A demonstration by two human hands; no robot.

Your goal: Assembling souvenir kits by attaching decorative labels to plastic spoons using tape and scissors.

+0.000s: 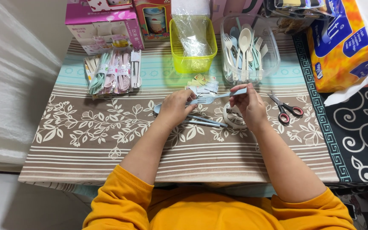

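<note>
At frame centre, both hands held a pale blue fork [209, 98] over the bench [107, 140]. The left hand [175, 108] kept its grip around the tines, the right hand [248, 104] pinched the handle

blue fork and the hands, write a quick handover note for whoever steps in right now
Left hand: curled over the tine end of the pale blue fork; blue chopsticks and a blue spoon bowl lie on the cloth under it.
Right hand: pinching the fork's handle end, above a tape roll.
Around: small paper labels just behind the hands, clear tub of loose cutlery further back, yellow bin with plastic sleeves, red-handled scissors to the right.
Done: a pile of wrapped cutlery sets lies back left.
Left: the blue set is unwrapped; plenty of loose pieces are in the tub.
</note>
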